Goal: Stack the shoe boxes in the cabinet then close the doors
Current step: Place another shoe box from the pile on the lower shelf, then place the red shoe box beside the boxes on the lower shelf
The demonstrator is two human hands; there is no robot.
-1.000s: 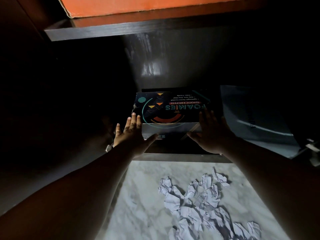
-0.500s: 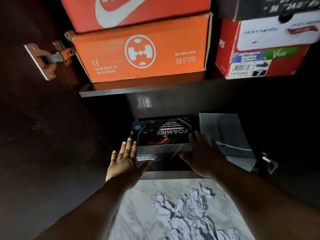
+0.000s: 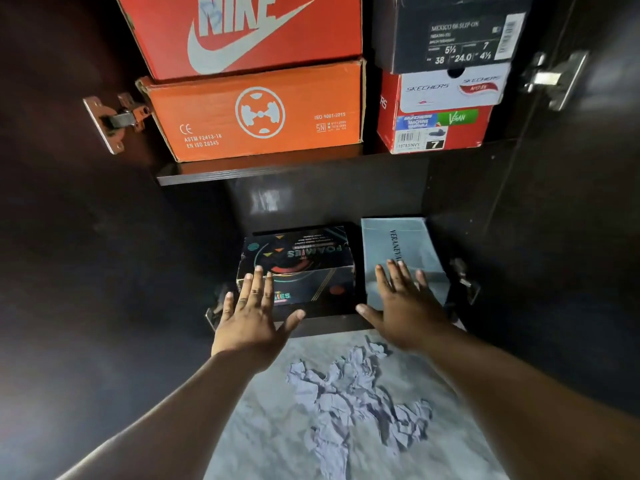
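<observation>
Upper shelf of the dark wooden cabinet (image 3: 291,174) is packed: a red cardboard box (image 3: 249,32) marked NIKE sits on an orange cardboard box (image 3: 256,112) printed "ISO 9001-2015", next to a black box (image 3: 450,32) reading "MEXICO 66 SLIP-ON" on a red-and-white SKECHERS box (image 3: 440,112). Down on the bottom shelf, the black patterned FOAMIES shoe box (image 3: 298,261) sits just beside a pale grey box (image 3: 398,244) lettered VERANEYA. Both arms reach forward, palms down: the left hand (image 3: 252,317) has fingers spread flat over the FOAMIES box's front edge, and the right hand (image 3: 405,306) is splayed over the grey one's near end, though actual contact is hard to tell.

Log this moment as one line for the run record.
stage: lower-shelf boxes placed | left hand: open, fingers on black patterned shoe box | right hand: open, over pale grey shoe box | doors: open
</observation>
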